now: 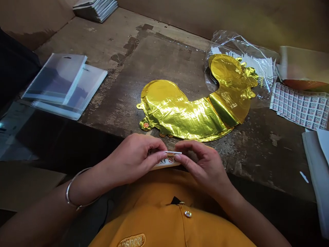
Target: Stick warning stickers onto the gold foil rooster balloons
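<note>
At the table's front edge, close to my body, my left hand and my right hand meet over a white printed card with CE marks and small symbols. A thin white straw lies along its top, between the fingertips of both hands. My left thumb and fingers pinch the card; my right thumb and forefinger close on the straw's right end. Part of the card is hidden behind the fingers. Just beyond my hands, flat gold foil balloons lie in a curve, with small tabs at their ends.
Clear plastic sleeves lie at the left edge. A stack of packets stands far left. Back right is a clear bag with white straws, beside printed label sheets. White sheets lie at the right edge.
</note>
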Tool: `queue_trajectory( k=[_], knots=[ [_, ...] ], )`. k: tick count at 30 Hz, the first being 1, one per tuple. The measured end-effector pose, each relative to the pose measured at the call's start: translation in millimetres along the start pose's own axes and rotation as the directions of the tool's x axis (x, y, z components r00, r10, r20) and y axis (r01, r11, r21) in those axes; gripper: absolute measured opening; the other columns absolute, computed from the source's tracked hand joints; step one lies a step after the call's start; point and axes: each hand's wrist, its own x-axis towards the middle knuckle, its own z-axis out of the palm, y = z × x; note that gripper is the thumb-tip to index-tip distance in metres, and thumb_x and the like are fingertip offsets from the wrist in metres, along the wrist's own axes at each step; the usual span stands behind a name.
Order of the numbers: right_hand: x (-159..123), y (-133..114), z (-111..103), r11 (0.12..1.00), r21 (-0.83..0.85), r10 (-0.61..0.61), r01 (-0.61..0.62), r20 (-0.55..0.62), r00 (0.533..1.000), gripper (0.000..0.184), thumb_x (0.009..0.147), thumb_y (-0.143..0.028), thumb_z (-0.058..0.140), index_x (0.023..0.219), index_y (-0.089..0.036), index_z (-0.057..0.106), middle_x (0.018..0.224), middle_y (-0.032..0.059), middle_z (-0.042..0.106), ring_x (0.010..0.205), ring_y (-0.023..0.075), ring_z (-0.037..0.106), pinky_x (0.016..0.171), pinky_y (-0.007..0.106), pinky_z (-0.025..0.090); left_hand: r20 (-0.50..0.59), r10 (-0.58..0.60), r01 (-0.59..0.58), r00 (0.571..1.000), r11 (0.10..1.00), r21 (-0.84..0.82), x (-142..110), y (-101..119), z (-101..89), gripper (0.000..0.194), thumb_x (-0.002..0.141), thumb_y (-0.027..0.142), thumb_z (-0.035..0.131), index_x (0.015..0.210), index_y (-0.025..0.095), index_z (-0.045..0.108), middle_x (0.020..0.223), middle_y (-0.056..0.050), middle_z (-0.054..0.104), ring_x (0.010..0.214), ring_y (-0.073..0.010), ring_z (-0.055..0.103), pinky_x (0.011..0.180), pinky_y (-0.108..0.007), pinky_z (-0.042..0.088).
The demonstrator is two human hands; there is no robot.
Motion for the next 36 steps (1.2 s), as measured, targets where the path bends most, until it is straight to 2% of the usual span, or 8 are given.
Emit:
queue_trajectory(
  k=[3,7,13,18,25,29,32,36],
  knots=[
    [8,-7,-14,0.955,-0.25,-0.172,0.162,-0.016,0.985,0.019,0.083,-0.029,0.065,0.101,-0.022,0.065,0.096,0.0056,0.063,0.09,0.0194,0.06,0.079,0.033,0.05,0.027,-0.046,0.047,0.999,0.999,-0.022,0,1,-1.8,0.014,0.086,0.027,0.059,0.082,0.022,0.071,0.069,0.005,0.068,0.062,-0.0101,0.059,0.057,-0.021,0.039],
    [18,-17,-25,0.836,-0.444,-0.294,0.323,0.135,0.946,0.01,0.086,-0.025,0.061,0.093,-0.021,0.067,0.092,0.0071,0.059,0.09,0.0206,0.055,0.077,0.034,0.048,0.054,-0.081,0.084,0.995,0.995,-0.059,1,1,-2.8,0.014,0.084,0.027,0.058,0.08,0.022,0.071,0.07,0.006,0.068,0.062,-0.0099,0.06,0.056,-0.02,0.039],
    [27,-24,-23,0.818,-0.419,-0.3,0.394,0.272,0.914,0.007,0.085,-0.021,0.061,0.084,-0.018,0.067,0.08,0.0052,0.06,0.081,0.0181,0.053,0.07,0.03,0.045,0.076,-0.111,0.115,0.991,0.992,-0.053,2,3,-4.6,0.015,0.084,0.028,0.058,0.081,0.022,0.072,0.074,0.006,0.07,0.066,-0.0096,0.06,0.059,-0.02,0.04],
    [28,-27,-20,0.776,-0.446,-0.37,0.446,0.252,0.894,0.012,0.086,-0.019,0.06,0.076,-0.017,0.067,0.075,0.0047,0.06,0.076,0.0169,0.051,0.066,0.029,0.043,0.078,-0.121,0.126,0.99,0.99,-0.063,2,3,-6.6,0.016,0.084,0.03,0.057,0.079,0.022,0.071,0.072,0.006,0.069,0.065,-0.0095,0.059,0.059,-0.02,0.039],
    [21,-17,-13,0.51,-0.574,-0.612,0.641,0.282,0.739,0.009,0.086,-0.012,0.058,0.089,-0.013,0.067,0.079,0.0064,0.068,0.07,0.017,0.051,0.064,0.034,0.04,0.138,-0.198,0.226,0.97,0.948,-0.225,4,-2,-7.5,0.016,0.081,0.029,0.058,0.074,0.019,0.068,0.069,0.004,0.065,0.065,-0.0111,0.057,0.055,-0.02,0.04],
    [19,-12,-11,0.434,-0.583,-0.68,0.687,0.289,0.674,0.012,0.086,-0.01,0.055,0.093,-0.01,0.065,0.081,0.0086,0.07,0.069,0.0166,0.055,0.065,0.035,0.042,0.183,-0.235,0.285,0.955,0.899,-0.332,5,-5,-8.0,0.017,0.079,0.032,0.06,0.073,0.016,0.066,0.067,0.003,0.063,0.062,-0.0107,0.053,0.055,-0.02,0.04],
    [20,-10,-10,0.407,-0.591,-0.7,0.696,0.288,0.653,0.013,0.086,-0.008,0.055,0.095,-0.009,0.064,0.08,0.0087,0.07,0.069,0.016,0.059,0.067,0.034,0.043,0.236,-0.244,0.323,0.941,0.856,-0.402,7,-7,-8.5,0.02,0.079,0.034,0.061,0.073,0.015,0.065,0.066,0.002,0.061,0.061,-0.0103,0.051,0.054,-0.02,0.039],
    [19,-8,-8,0.403,-0.607,-0.687,0.685,0.295,0.665,0.013,0.087,-0.01,0.054,0.096,-0.011,0.064,0.081,0.0081,0.071,0.07,0.0154,0.061,0.068,0.034,0.044,0.294,-0.243,0.359,0.924,0.816,-0.453,9,-9,-9.8,0.024,0.079,0.036,0.062,0.072,0.013,0.064,0.064,0.003,0.057,0.059,-0.0093,0.048,0.053,-0.019,0.037]
  ],
)
